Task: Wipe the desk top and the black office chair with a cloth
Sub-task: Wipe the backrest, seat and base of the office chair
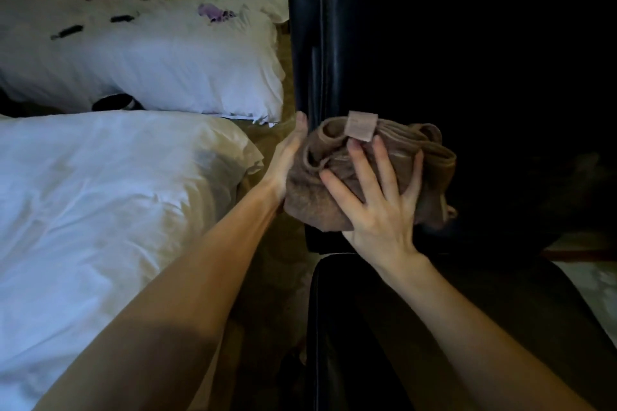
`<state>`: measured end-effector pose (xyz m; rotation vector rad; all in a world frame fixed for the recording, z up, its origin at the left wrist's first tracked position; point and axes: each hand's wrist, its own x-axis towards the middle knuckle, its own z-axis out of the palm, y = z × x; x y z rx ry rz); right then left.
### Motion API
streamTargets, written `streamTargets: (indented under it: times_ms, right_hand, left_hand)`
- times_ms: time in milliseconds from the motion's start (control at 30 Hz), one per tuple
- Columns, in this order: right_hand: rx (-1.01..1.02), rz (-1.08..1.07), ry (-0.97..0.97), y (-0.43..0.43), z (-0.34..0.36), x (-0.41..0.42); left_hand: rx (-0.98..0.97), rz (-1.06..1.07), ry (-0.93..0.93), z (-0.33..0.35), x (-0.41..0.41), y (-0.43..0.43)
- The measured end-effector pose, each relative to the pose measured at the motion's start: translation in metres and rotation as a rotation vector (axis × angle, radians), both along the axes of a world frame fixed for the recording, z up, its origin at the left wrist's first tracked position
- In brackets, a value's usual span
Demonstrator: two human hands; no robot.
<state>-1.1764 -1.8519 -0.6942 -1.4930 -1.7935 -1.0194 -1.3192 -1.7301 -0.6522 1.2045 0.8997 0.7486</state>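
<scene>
A bunched brown cloth point(320, 200) with a pale tag on top is held between both hands, in front of the black office chair point(467, 60). My left hand point(287, 160) cups the cloth's left side, thumb up against the edge of the chair back. My right hand point(377, 207) lies over the front of the cloth with fingers spread. The chair's glossy black back fills the upper right; its seat or armrest point(337, 327) shows dark below my right wrist. No desk is in view.
A bed with white pillows point(150, 57) and a white duvet point(100, 210) fills the left side. A dark round object point(113, 102) sits between the pillow and the duvet. A narrow strip of patterned carpet point(267, 277) runs between the bed and the chair.
</scene>
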Motion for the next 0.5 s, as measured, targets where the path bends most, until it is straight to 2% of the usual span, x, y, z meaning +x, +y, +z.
streamTargets:
  times_ms: [100, 167, 233, 300, 333, 400, 433, 467, 500]
  right_hand:
    - [0.060, 0.021, -0.008, 0.009, -0.022, -0.010]
    - [0.108, 0.110, -0.068, 0.010, -0.037, -0.008]
    - [0.037, 0.182, -0.343, 0.006, -0.063, 0.005]
    - [-0.228, 0.166, -0.690, -0.005, -0.087, 0.017]
    - [-0.400, 0.034, -0.810, -0.011, -0.095, 0.022]
    - [-0.677, -0.013, -0.899, -0.022, -0.113, 0.040]
    - [-0.720, 0.105, -0.840, -0.023, -0.115, 0.040]
    - [-0.789, 0.115, -0.737, -0.027, -0.109, 0.037]
    - [-0.699, 0.144, -0.662, -0.030, -0.102, 0.033]
  left_hand:
    - [0.019, 0.045, -0.085, 0.003, -0.007, 0.000]
    - [0.022, -0.006, -0.105, 0.004, -0.012, -0.004]
    - [0.055, -0.003, -0.087, 0.002, -0.015, -0.007]
    - [0.117, 0.050, -0.069, 0.000, -0.020, -0.009]
    - [0.133, 0.056, -0.047, 0.000, -0.023, -0.008]
    - [0.165, 0.046, -0.003, -0.002, -0.026, -0.011]
    - [0.174, 0.058, 0.002, -0.003, -0.031, -0.009]
    - [0.181, 0.064, 0.004, -0.005, -0.033, -0.009]
    - [0.194, 0.075, 0.001, -0.005, -0.034, -0.012]
